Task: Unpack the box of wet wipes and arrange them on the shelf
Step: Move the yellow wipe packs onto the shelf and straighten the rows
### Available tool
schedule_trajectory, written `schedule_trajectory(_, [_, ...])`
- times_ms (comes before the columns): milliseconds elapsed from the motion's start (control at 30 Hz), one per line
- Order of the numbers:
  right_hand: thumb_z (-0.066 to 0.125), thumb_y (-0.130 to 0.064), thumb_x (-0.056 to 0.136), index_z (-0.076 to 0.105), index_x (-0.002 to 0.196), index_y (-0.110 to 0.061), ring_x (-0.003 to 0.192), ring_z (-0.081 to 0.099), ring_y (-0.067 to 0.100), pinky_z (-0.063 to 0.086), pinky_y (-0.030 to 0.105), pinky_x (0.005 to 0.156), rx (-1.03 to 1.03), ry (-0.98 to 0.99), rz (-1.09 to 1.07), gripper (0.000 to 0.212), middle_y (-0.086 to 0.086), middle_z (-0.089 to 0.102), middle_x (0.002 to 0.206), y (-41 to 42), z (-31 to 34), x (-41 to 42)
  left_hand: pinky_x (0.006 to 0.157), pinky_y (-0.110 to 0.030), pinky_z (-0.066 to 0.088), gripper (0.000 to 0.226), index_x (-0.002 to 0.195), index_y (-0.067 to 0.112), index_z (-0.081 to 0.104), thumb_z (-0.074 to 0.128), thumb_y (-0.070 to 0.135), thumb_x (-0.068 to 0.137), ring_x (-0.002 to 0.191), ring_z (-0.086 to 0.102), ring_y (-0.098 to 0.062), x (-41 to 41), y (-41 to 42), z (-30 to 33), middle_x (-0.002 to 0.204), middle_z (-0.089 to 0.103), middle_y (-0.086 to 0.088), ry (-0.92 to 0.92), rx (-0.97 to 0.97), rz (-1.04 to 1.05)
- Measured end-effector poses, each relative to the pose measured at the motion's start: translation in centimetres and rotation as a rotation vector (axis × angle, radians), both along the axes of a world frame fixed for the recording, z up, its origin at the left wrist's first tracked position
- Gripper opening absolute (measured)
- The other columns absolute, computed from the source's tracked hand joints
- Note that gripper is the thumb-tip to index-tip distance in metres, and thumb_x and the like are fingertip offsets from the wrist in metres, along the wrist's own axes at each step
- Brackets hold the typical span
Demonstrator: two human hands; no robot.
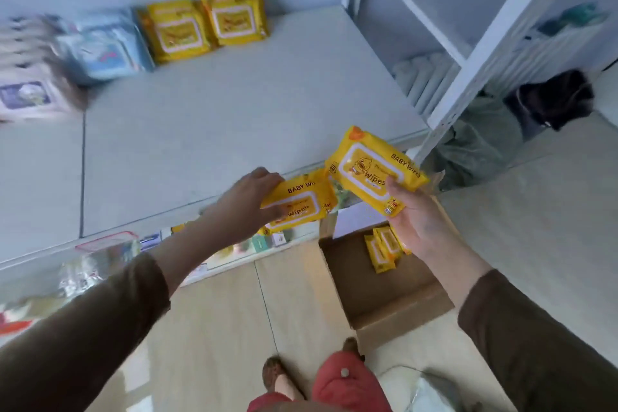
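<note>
I have a yellow wipes pack (296, 207) in my left hand (247, 204) and a second pack (374, 167) in my right hand (418, 221), fingers closed around each, held above the shelf's (234, 110) front edge. They look soft, slick-filmed and fairly light, so gripping across the short end seems safest. More remain in the box (384, 291) on the floor; two packs (204, 25) already stand at the shelf's back.
</note>
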State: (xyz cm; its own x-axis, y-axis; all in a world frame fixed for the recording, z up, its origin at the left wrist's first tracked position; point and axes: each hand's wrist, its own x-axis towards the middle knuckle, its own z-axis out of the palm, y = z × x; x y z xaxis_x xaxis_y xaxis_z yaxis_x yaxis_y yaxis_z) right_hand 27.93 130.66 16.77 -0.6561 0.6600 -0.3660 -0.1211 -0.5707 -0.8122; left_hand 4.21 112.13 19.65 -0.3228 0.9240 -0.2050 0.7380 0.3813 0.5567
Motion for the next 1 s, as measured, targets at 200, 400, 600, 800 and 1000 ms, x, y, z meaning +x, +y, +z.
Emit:
schedule_trajectory(200, [0.065, -0.016, 0.087, 0.056, 0.136, -0.015, 0.126, 0.06, 0.026, 0.043, 0.048, 0.11, 0.187, -0.029, 0.154, 0.05, 0.009, 0.064, 0.134, 2.2, 4.3, -10.9, 0.076, -0.04, 0.049, 0.026, 0.106, 0.024, 0.063, 0.074, 0.031, 0.083, 0.087, 0.059, -0.022, -10.4, -0.4, 4.1, 0.091, 0.061, 0.001, 0.136, 0.07, 0.152])
schedule_trajectory(400, [0.075, -0.024, 0.084, 0.064, 0.127, -0.021, 0.12, 0.064, 0.024, 0.043, 0.049, 0.11, 0.364, -0.107, 0.275, 0.045, 0.006, 0.069, 0.127, 8.1, 5.0, -21.5, 0.081, -0.042, 0.051, 0.027, 0.109, 0.021, 0.063, 0.074, 0.028, 0.085, 0.091, 0.059, -0.025, -21.5, 4.1, 5.8, 0.096, 0.063, -0.001, 0.232, 0.026, 0.273])
schedule_trajectory(600, [0.078, -0.025, 0.083, 0.065, 0.128, -0.018, 0.114, 0.068, 0.022, 0.049, 0.043, 0.102, 0.457, -0.217, 0.365, 0.047, 0.005, 0.072, 0.122, 15.8, 3.6, -32.0, 0.076, -0.039, 0.049, 0.034, 0.112, 0.014, 0.063, 0.074, 0.033, 0.086, 0.093, 0.06, -0.032, -30.9, 9.5, 5.6, 0.098, 0.063, -0.007, 0.301, -0.055, 0.365])
schedule_trajectory(800, [0.074, -0.012, 0.086, 0.066, 0.119, -0.017, 0.095, 0.073, 0.01, 0.055, 0.029, 0.083, 0.497, -0.299, 0.44, 0.034, -0.006, 0.075, 0.105, 20.5, 2.1, -41.6, 0.08, -0.039, 0.046, 0.038, 0.115, 0.015, 0.062, 0.072, 0.038, 0.086, 0.104, 0.058, -0.034, -36.6, 14.0, 4.2, 0.104, 0.063, -0.008, 0.316, -0.14, 0.325])
schedule_trajectory(1000, [0.08, -0.018, 0.083, 0.057, 0.13, -0.01, 0.101, 0.07, 0.011, 0.058, 0.032, 0.089, 0.591, -0.376, 0.421, 0.053, 0.001, 0.07, 0.12, 21.5, -0.3, -46.6, 0.089, -0.046, 0.048, 0.045, 0.123, 0.016, 0.058, 0.072, 0.036, 0.086, 0.114, 0.052, -0.033, -40.0, 15.2, 2.9, 0.117, 0.06, -0.011, 0.401, -0.122, 0.323])
